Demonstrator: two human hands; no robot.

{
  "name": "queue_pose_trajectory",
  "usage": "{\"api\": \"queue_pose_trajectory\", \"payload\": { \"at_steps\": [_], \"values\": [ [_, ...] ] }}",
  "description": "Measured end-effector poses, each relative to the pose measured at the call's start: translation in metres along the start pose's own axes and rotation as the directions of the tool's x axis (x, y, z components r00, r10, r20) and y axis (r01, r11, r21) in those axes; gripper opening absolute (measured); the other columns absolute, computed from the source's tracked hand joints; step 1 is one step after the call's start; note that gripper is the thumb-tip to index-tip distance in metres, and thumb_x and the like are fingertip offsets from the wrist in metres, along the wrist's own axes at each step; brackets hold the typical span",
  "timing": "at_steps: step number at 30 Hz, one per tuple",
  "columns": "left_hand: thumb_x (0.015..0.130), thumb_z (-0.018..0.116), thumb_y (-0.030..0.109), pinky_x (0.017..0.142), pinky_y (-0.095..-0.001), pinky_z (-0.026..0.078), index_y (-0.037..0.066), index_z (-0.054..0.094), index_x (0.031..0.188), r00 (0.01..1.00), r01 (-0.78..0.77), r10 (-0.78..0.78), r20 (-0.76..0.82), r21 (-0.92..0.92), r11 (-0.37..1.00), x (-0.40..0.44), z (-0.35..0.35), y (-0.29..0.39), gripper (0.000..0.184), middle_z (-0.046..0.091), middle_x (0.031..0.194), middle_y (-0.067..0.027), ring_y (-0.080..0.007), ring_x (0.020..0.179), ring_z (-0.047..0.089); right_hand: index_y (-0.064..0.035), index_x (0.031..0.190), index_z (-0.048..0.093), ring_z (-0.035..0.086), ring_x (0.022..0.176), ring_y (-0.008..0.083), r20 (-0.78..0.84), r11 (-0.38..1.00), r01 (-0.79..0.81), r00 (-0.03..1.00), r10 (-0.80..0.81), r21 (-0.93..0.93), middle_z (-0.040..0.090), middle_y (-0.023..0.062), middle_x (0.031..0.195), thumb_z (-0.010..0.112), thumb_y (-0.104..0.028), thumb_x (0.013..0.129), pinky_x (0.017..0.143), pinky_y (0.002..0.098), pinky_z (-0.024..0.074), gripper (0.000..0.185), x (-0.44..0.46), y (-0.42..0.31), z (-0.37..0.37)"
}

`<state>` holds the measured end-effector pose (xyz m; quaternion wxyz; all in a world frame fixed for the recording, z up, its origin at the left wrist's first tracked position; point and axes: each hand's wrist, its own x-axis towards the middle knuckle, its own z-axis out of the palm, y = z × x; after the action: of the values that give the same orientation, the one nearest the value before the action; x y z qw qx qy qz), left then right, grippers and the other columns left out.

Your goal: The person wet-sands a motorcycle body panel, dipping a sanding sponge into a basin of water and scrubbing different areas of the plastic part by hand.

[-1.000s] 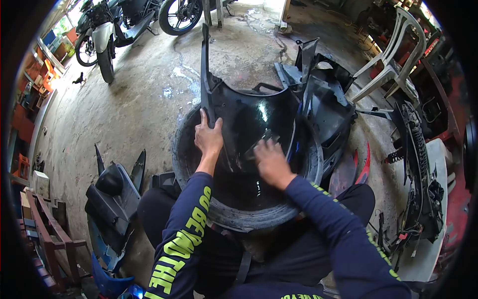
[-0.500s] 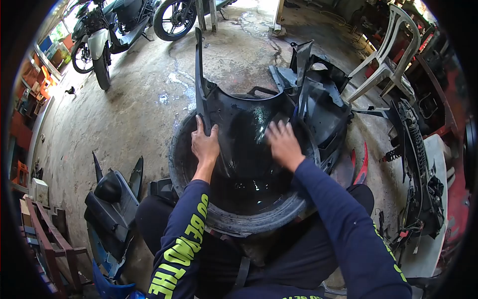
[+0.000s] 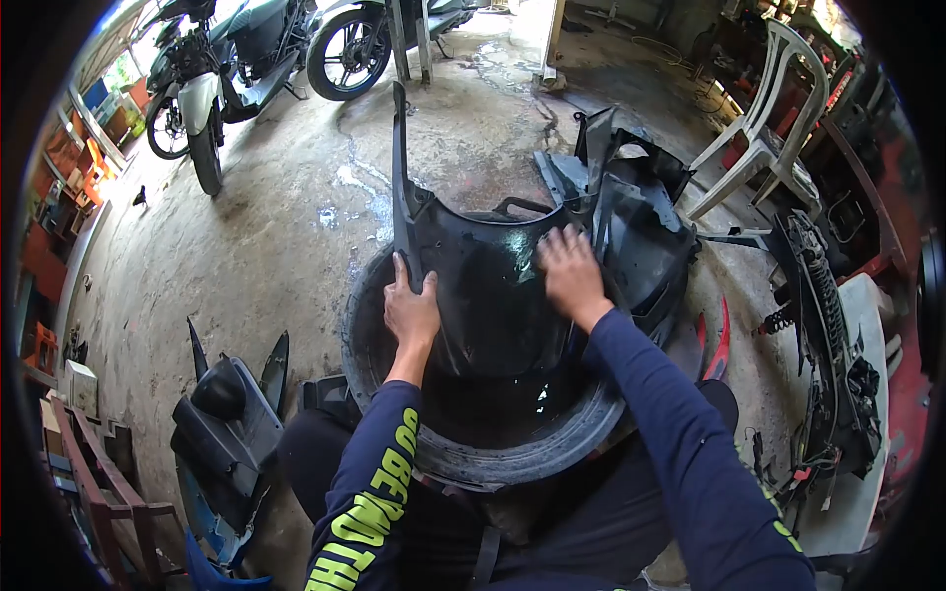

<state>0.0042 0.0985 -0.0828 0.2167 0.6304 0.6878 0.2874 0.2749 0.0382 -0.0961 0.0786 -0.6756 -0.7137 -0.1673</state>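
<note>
A wet black motorcycle fairing panel (image 3: 488,295) with long upright arms rests over a round black tub (image 3: 473,463) between my knees. My left hand (image 3: 411,313) is closed around the panel's left edge, thumb on the front face and index finger pointing up along the side. My right hand (image 3: 574,274) presses on the panel's upper right, its fingers bent and close together. Whatever lies under those fingertips is hidden. Light glints off the wet surface beside them, and water shows in the tub below the panel.
More dark fairing parts (image 3: 641,217) stand just right of the tub. A grey panel (image 3: 232,419) lies on the floor at left. Motorcycles (image 3: 212,89) are parked at the back left. A plastic chair (image 3: 778,118) and a black frame with a spring (image 3: 823,325) are at right.
My right hand has shifted slightly right and up across the panel. My left hand keeps its hold on the edge. The whole view has tilted a little.
</note>
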Motion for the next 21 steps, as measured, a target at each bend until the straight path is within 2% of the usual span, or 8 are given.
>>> {"api": "queue_pose_trajectory", "payload": {
  "at_steps": [4,6,8,10,14,17,18,21],
  "values": [
    [0.090,0.065,0.047,0.094,-0.0467,0.047,0.019,0.035,0.154,1.000,-0.008,0.008,-0.016,-0.009,1.000,0.000,0.000,0.000,0.076,0.060,0.115,-0.0216,-0.0376,0.109,0.061,-0.0035,0.136,0.056,0.032,0.141,0.0492,0.038,0.987,-0.163,0.986,0.163,-0.012,0.043,0.0215,0.150,0.051,-0.019,0.089,0.116,0.0571,0.0257,0.050,0.005,-0.057,0.002],
    [0.090,0.064,0.046,0.094,-0.0469,0.047,0.019,0.035,0.154,1.000,0.011,-0.011,-0.002,0.010,1.000,-0.001,0.000,-0.002,0.075,0.060,0.115,-0.0214,-0.0377,0.109,0.061,-0.0042,0.137,0.055,0.035,0.139,0.0498,0.016,0.969,0.037,0.999,-0.042,0.245,0.046,0.0227,0.148,0.052,-0.019,0.088,0.115,0.0582,0.0263,0.052,-0.004,-0.080,0.021],
    [0.090,0.064,0.046,0.094,-0.0467,0.047,0.019,0.034,0.154,1.000,0.000,0.000,0.000,0.008,1.000,-0.006,-0.002,0.000,0.076,0.060,0.115,-0.0214,-0.0377,0.109,0.061,-0.0046,0.137,0.056,0.036,0.137,0.0499,-0.088,0.985,-0.159,0.982,0.165,0.071,0.047,0.0227,0.147,0.052,-0.019,0.087,0.115,0.0577,0.0260,0.052,0.011,-0.052,0.023],
    [0.090,0.064,0.046,0.094,-0.0466,0.047,0.020,0.034,0.154,1.000,-0.009,0.009,-0.010,0.000,1.000,-0.004,-0.002,0.000,0.076,0.060,0.115,-0.0214,-0.0377,0.108,0.061,-0.0053,0.137,0.056,0.036,0.138,0.0494,-0.198,0.946,-0.249,0.936,0.290,0.206,0.046,0.0220,0.147,0.053,-0.019,0.087,0.116,0.0561,0.0250,0.053,0.018,-0.052,0.028],
    [0.090,0.064,0.045,0.094,-0.0466,0.047,0.020,0.034,0.154,1.000,0.018,-0.018,-0.007,0.004,1.000,-0.003,-0.003,-0.005,0.076,0.060,0.115,-0.0220,-0.0377,0.108,0.061,-0.0042,0.135,0.057,0.037,0.138,0.0469,-0.088,0.937,0.083,0.995,-0.057,0.338,0.049,0.0231,0.144,0.052,-0.018,0.086,0.115,0.0553,0.0282,0.050,0.004,-0.113,0.023],
    [0.090,0.065,0.045,0.093,-0.0468,0.047,0.020,0.034,0.154,1.000,-0.003,0.003,-0.019,0.011,1.000,-0.003,0.001,-0.001,0.076,0.060,0.114,-0.0222,-0.0379,0.107,0.061,-0.0044,0.135,0.056,0.041,0.135,0.0486,-0.202,0.931,-0.279,0.923,0.328,0.234,0.048,0.0241,0.144,0.053,-0.018,0.087,0.112,0.0572,0.0310,0.051,0.025,-0.074,0.018],
    [0.090,0.065,0.045,0.093,-0.0469,0.047,0.019,0.035,0.154,0.998,-0.026,0.027,-0.049,0.028,0.999,-0.006,0.001,-0.003,0.075,0.061,0.113,-0.0223,-0.0380,0.106,0.061,-0.0044,0.135,0.056,0.041,0.135,0.0486,-0.196,0.930,-0.279,0.924,0.327,0.238,0.048,0.0241,0.144,0.053,-0.018,0.087,0.112,0.0572,0.0310,0.051,0.022,-0.083,0.020],
    [0.090,0.065,0.045,0.092,-0.0467,0.047,0.019,0.035,0.154,1.000,0.024,-0.024,-0.018,-0.007,1.000,-0.002,0.001,-0.007,0.075,0.061,0.111,-0.0219,-0.0379,0.105,0.062,-0.0057,0.135,0.057,0.041,0.136,0.0448,-0.058,0.928,0.113,0.993,-0.099,0.356,0.048,0.0224,0.145,0.054,-0.018,0.087,0.113,0.0569,0.0289,0.049,-0.014,-0.125,0.011]
  ]
}}
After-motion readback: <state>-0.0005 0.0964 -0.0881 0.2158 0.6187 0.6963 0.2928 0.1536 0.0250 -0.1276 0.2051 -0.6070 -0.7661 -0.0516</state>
